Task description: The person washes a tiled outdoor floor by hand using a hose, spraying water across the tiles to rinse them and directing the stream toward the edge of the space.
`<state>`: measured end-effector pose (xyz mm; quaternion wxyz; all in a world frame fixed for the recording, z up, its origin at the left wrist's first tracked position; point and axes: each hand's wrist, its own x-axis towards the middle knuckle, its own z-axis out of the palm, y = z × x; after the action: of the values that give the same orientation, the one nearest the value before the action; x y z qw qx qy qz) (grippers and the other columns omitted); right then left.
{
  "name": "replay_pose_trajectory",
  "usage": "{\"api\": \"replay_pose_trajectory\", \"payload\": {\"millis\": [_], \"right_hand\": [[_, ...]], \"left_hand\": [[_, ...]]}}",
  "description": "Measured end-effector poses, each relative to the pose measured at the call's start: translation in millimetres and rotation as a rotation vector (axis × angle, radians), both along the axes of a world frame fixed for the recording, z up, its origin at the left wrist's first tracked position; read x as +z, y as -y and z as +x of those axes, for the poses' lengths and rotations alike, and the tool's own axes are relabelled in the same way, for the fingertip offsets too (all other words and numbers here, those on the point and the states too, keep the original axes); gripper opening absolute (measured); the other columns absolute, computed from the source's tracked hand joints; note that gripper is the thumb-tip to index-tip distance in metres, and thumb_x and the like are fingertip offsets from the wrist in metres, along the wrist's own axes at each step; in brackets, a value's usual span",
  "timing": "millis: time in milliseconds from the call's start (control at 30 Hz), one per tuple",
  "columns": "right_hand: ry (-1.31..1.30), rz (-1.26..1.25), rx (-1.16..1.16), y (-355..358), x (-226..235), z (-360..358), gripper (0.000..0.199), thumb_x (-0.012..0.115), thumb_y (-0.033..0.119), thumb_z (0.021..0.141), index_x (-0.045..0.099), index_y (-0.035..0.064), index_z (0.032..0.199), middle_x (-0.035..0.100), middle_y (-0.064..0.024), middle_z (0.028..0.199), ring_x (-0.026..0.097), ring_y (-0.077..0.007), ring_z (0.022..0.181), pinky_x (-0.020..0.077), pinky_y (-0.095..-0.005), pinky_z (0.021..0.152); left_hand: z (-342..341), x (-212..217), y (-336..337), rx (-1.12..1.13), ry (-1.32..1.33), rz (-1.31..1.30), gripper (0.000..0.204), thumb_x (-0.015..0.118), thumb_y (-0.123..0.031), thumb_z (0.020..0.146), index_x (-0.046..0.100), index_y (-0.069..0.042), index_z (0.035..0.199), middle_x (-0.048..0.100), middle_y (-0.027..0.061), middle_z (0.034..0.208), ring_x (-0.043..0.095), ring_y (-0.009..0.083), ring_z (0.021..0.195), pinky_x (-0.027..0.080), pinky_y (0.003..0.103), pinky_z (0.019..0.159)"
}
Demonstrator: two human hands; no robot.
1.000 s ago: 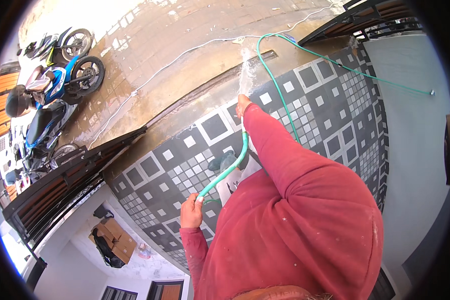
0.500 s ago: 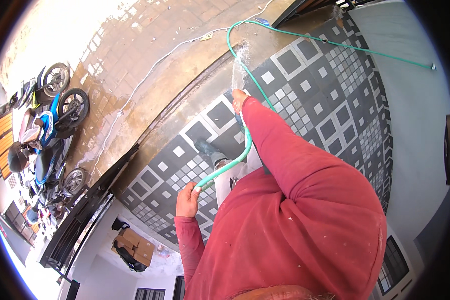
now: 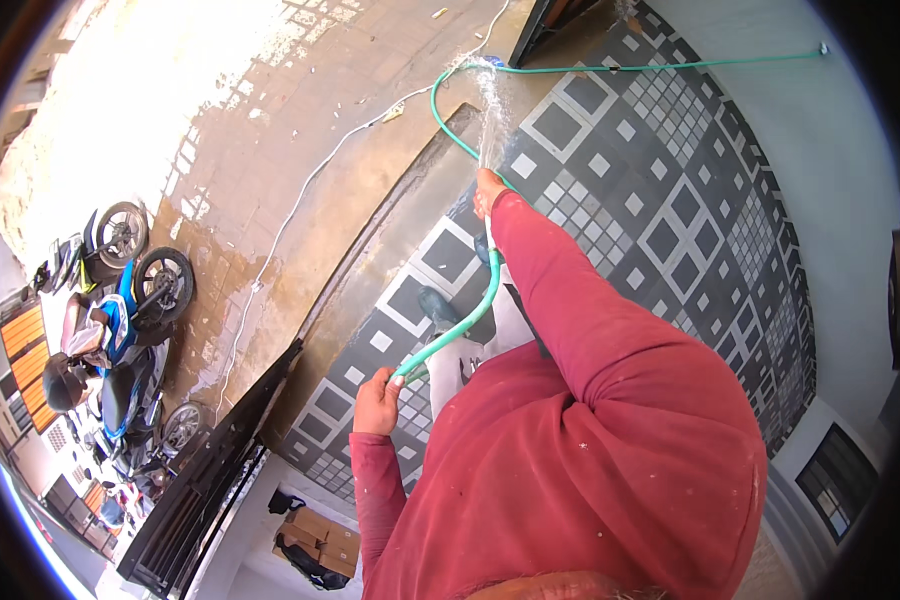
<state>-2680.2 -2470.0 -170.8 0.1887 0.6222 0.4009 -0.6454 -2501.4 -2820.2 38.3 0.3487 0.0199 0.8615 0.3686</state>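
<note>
A green garden hose [image 3: 460, 330] runs in a bend between my two hands. My left hand [image 3: 375, 403], low beside my body, is closed around one stretch of it. Farther ahead, my right hand [image 3: 487, 192] grips the hose near its outlet, where a paler section shows. A splashing jet of water [image 3: 491, 105] leaves that hand and shoots away over the wet floor edge. The exact outlet is hidden by my fingers. Below the hose a dark boot [image 3: 436, 306] of mine stands on the patterned tiles [image 3: 660, 170].
More hose [image 3: 670, 66] loops ahead and lies off to the right. A white cable [image 3: 310, 185] crosses the wet paving. Motorbikes [image 3: 120, 330] stand at the left, near a black metal gate [image 3: 205, 480]. A cardboard box [image 3: 320, 542] lies at the lower left, a pale wall [image 3: 820, 200] at right.
My view has turned to the right. The water jet now reaches farther ahead, toward the hose loop and cable. Both hands still grip the hose.
</note>
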Motion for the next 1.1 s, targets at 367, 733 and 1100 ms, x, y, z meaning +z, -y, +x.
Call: {"api": "replay_pose_trajectory", "payload": {"millis": [367, 733, 1100], "right_hand": [[-0.108, 0.104, -0.081, -59.4, 26.3, 59.8, 0.034, 0.040, 0.039, 0.084, 0.035, 0.0125, 0.063, 0.029, -0.0022, 0.049, 0.030, -0.0164, 0.040, 0.0209, -0.0336, 0.038], [-0.224, -0.013, -0.231, -193.6, 45.1, 86.4, 0.030, 0.042, 0.037, 0.080, 0.036, 0.0138, 0.063, 0.032, -0.0003, 0.049, 0.031, -0.0143, 0.040, 0.0218, -0.0304, 0.037], [-0.273, 0.034, -0.231, -344.4, 55.4, 62.7, 0.032, 0.042, 0.039, 0.083, 0.051, 0.0081, 0.086, 0.046, -0.0095, 0.067, 0.045, -0.0193, 0.057, 0.0343, -0.0376, 0.048]], "left_hand": [[-8.2, -10.1, -8.1, -0.273, 0.162, 0.150, 0.026, 0.053, -0.026, 0.093, 0.057, -0.001, 0.088, 0.048, 0.0085, 0.061, 0.046, 0.0176, 0.058, 0.038, 0.033, 0.056], [-30.0, -4.6, -121.1, -0.421, 0.141, 0.130, 0.027, 0.054, -0.026, 0.092, 0.059, 0.000, 0.092, 0.054, 0.0143, 0.063, 0.052, 0.0219, 0.057, 0.041, 0.036, 0.056], [-64.7, 22.8, -279.3, -0.382, 0.261, 0.194, 0.026, 0.053, -0.024, 0.094, 0.058, 0.001, 0.091, 0.051, 0.0043, 0.064, 0.046, 0.0121, 0.060, 0.039, 0.029, 0.057]]}}
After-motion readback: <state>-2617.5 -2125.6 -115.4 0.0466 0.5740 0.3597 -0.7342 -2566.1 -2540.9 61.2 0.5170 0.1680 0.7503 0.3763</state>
